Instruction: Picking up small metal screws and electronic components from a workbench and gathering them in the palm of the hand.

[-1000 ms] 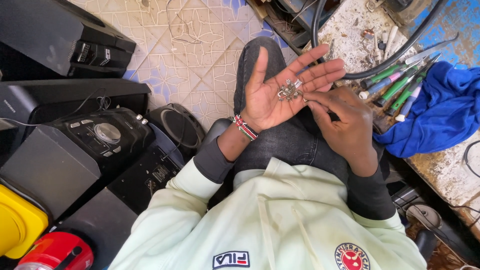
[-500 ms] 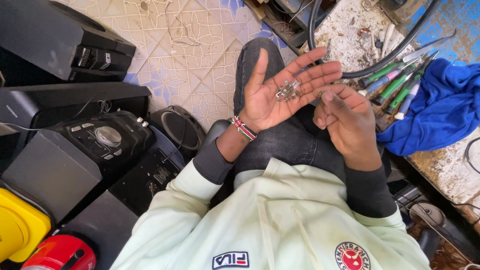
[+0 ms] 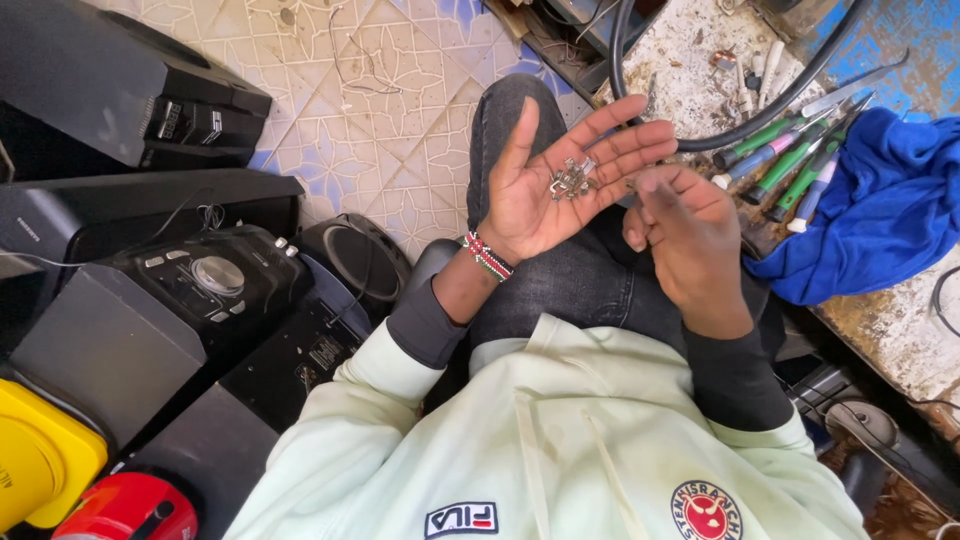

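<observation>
My left hand (image 3: 565,180) is held palm up over my knee, fingers spread, with a small pile of metal screws (image 3: 572,178) resting on the fingers. A beaded bracelet (image 3: 487,256) circles that wrist. My right hand (image 3: 685,235) hovers just right of the left palm, fingers curled with the fingertips pinched together near the screws; whether a screw sits between them is hidden.
Several green and pink screwdrivers (image 3: 785,160) lie on a dirty workbench (image 3: 900,330) at the right, beside a blue cloth (image 3: 880,215) and a black cable (image 3: 770,115). Black audio units (image 3: 200,290) stand at the left on a tiled floor (image 3: 390,110).
My right hand has drawn back a little from the screws on the left palm and its fingers have curled. The left hand stays open and still.
</observation>
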